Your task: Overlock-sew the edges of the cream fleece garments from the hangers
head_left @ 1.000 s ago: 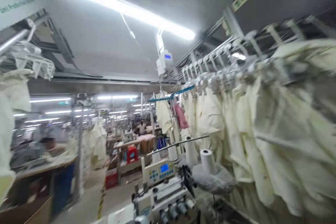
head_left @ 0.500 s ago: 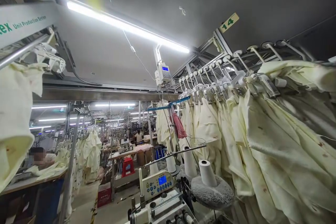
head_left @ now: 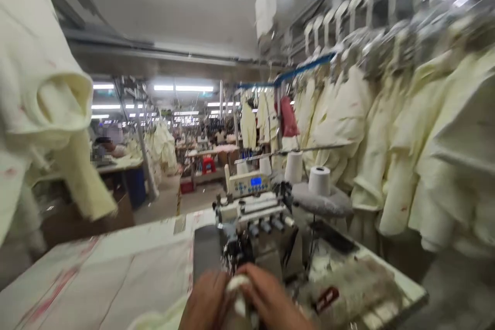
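Observation:
My left hand [head_left: 207, 301] and my right hand [head_left: 273, 299] meet at the bottom edge, right in front of the sewing machine [head_left: 255, 221]. Both pinch a small fold of pale cream fabric [head_left: 237, 294] between their fingertips. More of that cream cloth [head_left: 154, 319] trails off to the lower left on the white table [head_left: 116, 263]. The picture is blurred by motion, so finger detail is soft.
A row of cream garments [head_left: 386, 134] hangs on hangers along the right. Another cream garment [head_left: 42, 93] hangs close at the left. Thread cones [head_left: 319, 180] stand behind the machine on a grey pad. A seated person works at a far table on the left.
The view has dropped from the ceiling and hanging rail to the table. My two hands and the cream fabric have come into sight in front of the sewing machine.

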{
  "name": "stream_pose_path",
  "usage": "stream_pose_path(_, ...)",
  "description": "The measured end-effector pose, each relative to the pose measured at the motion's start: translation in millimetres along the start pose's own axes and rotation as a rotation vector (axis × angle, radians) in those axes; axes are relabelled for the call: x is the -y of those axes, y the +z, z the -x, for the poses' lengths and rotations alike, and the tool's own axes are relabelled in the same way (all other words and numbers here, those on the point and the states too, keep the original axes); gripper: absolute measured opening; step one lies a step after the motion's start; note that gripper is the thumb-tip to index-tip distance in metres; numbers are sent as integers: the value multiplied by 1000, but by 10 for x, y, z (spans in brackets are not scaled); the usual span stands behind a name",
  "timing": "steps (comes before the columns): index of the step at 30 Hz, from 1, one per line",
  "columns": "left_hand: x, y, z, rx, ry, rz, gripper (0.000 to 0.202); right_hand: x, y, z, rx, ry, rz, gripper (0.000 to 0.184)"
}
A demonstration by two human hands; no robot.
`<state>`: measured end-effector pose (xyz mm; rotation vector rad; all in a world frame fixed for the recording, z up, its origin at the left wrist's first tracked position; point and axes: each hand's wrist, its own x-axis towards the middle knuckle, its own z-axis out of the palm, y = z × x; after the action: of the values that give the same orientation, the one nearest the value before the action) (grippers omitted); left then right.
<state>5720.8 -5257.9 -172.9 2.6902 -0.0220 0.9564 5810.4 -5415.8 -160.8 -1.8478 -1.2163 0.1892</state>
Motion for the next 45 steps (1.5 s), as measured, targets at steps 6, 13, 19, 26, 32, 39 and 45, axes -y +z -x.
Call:
stream_pose_path(6, -106, -117, -49, 301, -263, 136, 18, -215, 59, -150, -72, 173, -113, 17)
stream_pose_path(13, -132, -33, -230, 330, -409, -89, 14, -300, 161, -272, -188, 299, 3, 16)
stream_pose_path(19, -98, 29, -261, 317, -417, -199, 15, -278, 230, -230, -270, 226, 108, 19)
stream_pose_path(26, -60, 70, -247, 227, -332, -188, 13, -314, 261, -231, -299, 181, 236, 17)
stream_pose_path(32, -50, 90, -259, 232, -358, -230, 14, -329, 374, -171, -364, 226, 255, 19)
stream_pose_path(39, -72, 60, -254, 241, -356, -214, 15, -466, 612, 319, -580, 154, -12, 34)
stream_pose_path(45, -57, -5, -235, 270, -345, -183, 19, -392, 751, 148, -241, 247, -251, 64)
